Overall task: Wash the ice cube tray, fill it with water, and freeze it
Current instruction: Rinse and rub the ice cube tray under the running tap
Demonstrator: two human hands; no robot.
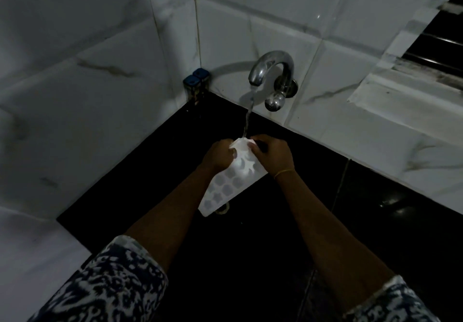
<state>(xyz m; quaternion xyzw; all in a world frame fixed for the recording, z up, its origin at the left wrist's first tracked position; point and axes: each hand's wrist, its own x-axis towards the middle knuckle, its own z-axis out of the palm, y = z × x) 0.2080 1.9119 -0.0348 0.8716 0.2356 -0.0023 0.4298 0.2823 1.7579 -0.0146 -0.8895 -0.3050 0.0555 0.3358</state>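
White ice cube tray [231, 182], tilted under the tap's [271, 71] stream, gripped at its twelve-o'clock end by left hand [218, 157] and right hand [274, 152] fingers.

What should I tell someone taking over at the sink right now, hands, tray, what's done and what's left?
Left hand: grips the ice cube tray at its far end.
Right hand: fingers pinch the same end from the other side.
Tray: tilted over the dark sink, far end under water running from the tap.
Done: rinsing under way.
Left: finish washing, fill the tray, freeze it.
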